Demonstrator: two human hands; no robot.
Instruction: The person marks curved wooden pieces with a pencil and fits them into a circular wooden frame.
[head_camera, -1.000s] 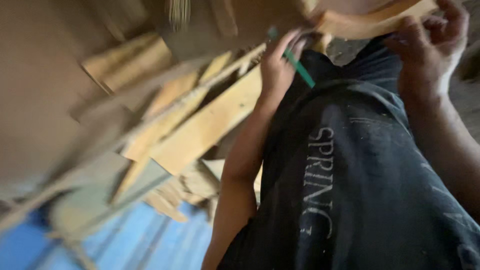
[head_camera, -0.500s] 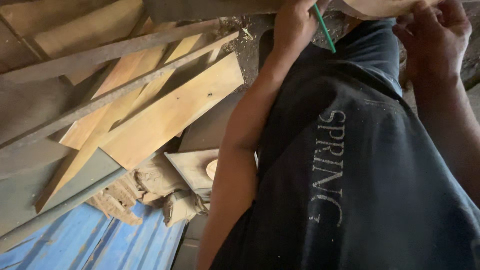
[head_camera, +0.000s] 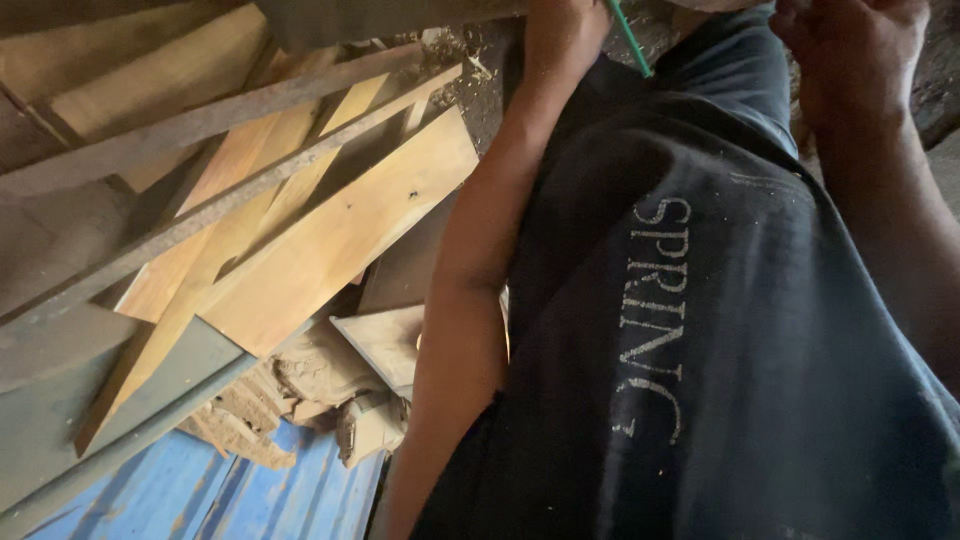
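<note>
My left hand (head_camera: 565, 30) is at the top edge, fingers closed around a thin green pencil (head_camera: 632, 45) that slants down to the right. My right hand (head_camera: 855, 60) is at the top right with its fingers curled. It grips a pale curved wooden piece (head_camera: 720, 4), of which only a sliver shows at the frame's top edge. Both forearms run down beside my dark shirt (head_camera: 700, 330), which fills the right half of the view. The fingertips of both hands are cut off by the frame.
Pale wooden planks (head_camera: 330, 240) lean in a pile on the left, crossed by two long rusty bars (head_camera: 200, 215). Below lie crumpled dusty sacks (head_camera: 300, 390), a small wooden block (head_camera: 385, 340) and a blue corrugated sheet (head_camera: 230, 490).
The view has tilted down and left, so both hands and the curved wooden piece have slid to the top edge. More planks and blue sheet show. The grips look the same.
</note>
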